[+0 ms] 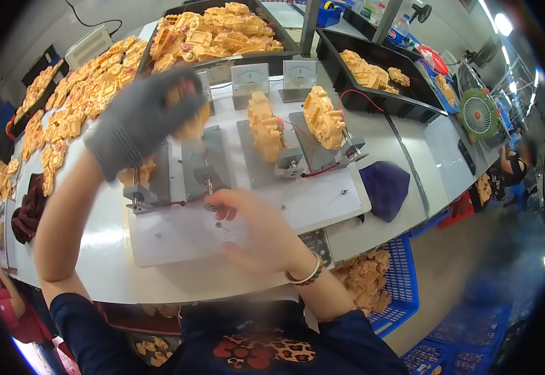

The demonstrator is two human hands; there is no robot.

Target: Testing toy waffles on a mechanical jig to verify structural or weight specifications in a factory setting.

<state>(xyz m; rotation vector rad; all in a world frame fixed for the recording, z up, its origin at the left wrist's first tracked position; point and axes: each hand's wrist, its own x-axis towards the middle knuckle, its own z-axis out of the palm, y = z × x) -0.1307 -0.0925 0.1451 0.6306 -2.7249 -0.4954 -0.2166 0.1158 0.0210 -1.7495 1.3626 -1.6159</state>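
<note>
Gripping yellow part (pixel 188 115), gloved left hand (pixel 141 119) raised; right hand (pixel 253 228) low.

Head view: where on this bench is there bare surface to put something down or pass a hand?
Bare patches: the white board in front of the left fixture, beside the right hand; and the grey bench top between the purple cloth and the black tray. Crowded: the far left, covered with orange parts, and the fixture row under the gloved left hand.

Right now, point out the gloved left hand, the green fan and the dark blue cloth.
left hand (pixel 140 119), head view, back of the grey glove.
green fan (pixel 480 114), head view, centre of its round grille.
dark blue cloth (pixel 386 187), head view, middle of the cloth.
</note>
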